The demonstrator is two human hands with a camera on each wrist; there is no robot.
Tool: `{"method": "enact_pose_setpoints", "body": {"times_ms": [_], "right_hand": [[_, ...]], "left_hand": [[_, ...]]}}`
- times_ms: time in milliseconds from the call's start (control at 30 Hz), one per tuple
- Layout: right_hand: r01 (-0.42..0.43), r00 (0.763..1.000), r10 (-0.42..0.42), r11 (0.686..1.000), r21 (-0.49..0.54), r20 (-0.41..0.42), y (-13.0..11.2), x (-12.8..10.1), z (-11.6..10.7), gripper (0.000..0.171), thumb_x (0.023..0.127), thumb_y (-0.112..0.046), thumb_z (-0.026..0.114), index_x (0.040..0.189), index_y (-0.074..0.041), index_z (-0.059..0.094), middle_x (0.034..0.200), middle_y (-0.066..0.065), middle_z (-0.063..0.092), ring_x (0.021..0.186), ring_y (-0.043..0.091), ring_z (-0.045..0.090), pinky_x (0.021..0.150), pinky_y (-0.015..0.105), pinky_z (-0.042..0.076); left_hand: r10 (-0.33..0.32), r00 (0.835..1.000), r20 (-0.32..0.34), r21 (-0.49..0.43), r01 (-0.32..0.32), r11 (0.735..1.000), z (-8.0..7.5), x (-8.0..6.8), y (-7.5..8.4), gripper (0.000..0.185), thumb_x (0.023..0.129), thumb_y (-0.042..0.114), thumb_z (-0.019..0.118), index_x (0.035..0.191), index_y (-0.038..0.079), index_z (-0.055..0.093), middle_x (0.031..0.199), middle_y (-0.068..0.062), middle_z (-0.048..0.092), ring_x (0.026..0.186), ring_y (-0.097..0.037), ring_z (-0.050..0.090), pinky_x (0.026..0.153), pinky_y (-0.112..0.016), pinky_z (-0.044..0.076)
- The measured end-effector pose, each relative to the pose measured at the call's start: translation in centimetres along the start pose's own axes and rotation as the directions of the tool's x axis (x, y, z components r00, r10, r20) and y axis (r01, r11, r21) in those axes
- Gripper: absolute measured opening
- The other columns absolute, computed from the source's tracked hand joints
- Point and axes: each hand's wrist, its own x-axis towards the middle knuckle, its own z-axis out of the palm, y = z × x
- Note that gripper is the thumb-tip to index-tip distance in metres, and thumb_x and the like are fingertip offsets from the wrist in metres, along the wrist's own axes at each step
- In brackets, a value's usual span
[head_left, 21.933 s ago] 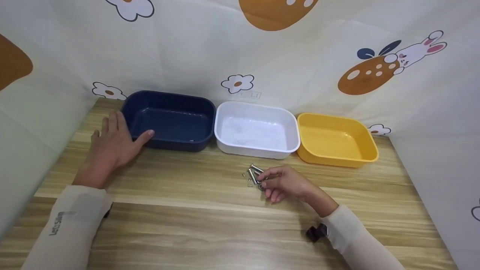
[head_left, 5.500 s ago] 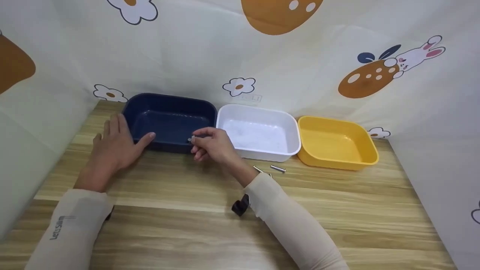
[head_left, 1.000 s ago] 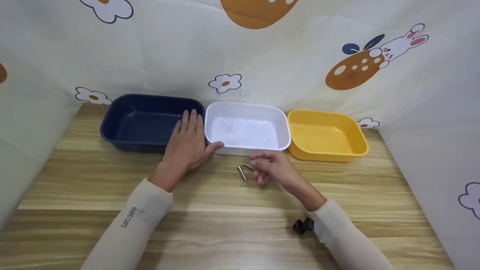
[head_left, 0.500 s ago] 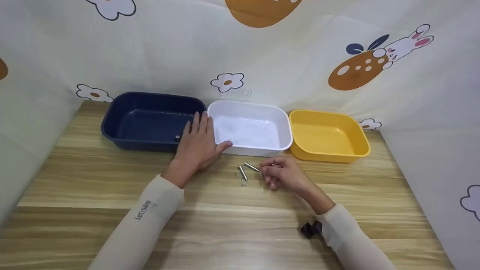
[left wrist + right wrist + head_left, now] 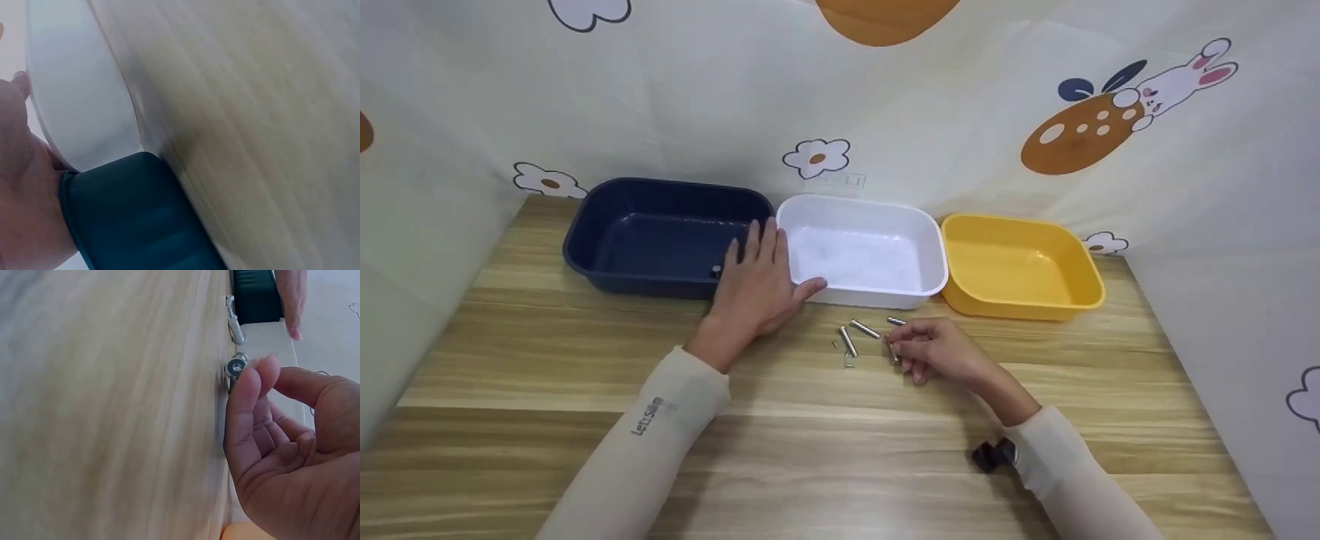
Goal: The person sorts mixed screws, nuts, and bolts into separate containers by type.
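My left hand (image 5: 755, 289) lies flat on the table where the navy bin (image 5: 660, 196) meets the white bin (image 5: 861, 210), thumb against the white bin's front wall; its palm (image 5: 22, 197) presses both bins. My right hand (image 5: 928, 349) hovers low over loose metal bolts, fingers curled. Its fingertips (image 5: 247, 379) touch the head of one bolt (image 5: 234, 367) lying on the wood. Two more bolts (image 5: 864, 328) (image 5: 847, 341) and a third (image 5: 895, 321) lie just left of it. One small bolt (image 5: 716, 271) sits inside the navy bin.
A yellow bin (image 5: 1020, 225) stands right of the white one, all three in a row against the patterned backdrop. Tiny screws (image 5: 849, 364) lie by the bolts. Bare wooden table (image 5: 810, 450) stretches toward me.
Over the last second my left hand slid right from the navy bin's corner to the white bin's edge. My right hand shifted slightly right and lower onto a bolt, uncovering another behind it.
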Motion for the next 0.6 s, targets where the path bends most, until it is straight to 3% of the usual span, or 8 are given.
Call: {"method": "enact_pose_setpoints", "body": {"times_ms": [333,600], "right_hand": [[0.002,0.997,-0.001,1.000,-0.011,0.077,-0.02,0.01,0.44,0.028,0.093,-0.007,0.062,0.118,0.005,0.062,0.073,0.007,0.066,0.052,0.010,0.058,0.051,0.024,0.054],[-0.020,0.998,0.022,0.999,-0.042,0.055,-0.15,0.23,0.86,0.022,0.091,-0.007,0.064,0.109,0.006,0.066,0.073,0.008,0.067,0.053,0.011,0.061,0.051,0.024,0.054]], "left_hand": [[-0.005,1.000,-0.005,0.013,0.005,1.000,0.23,-0.05,-0.09,0.108,0.086,0.082,0.018,0.154,-0.002,0.011,0.163,-0.018,0.002,0.150,-0.037,0.002,0.118,-0.057,0.010],[-0.004,1.000,-0.005,0.020,0.004,1.000,0.26,0.01,-0.06,0.109,0.086,0.082,0.017,0.154,-0.002,0.010,0.163,-0.018,0.002,0.149,-0.038,0.002,0.118,-0.058,0.011]]}}
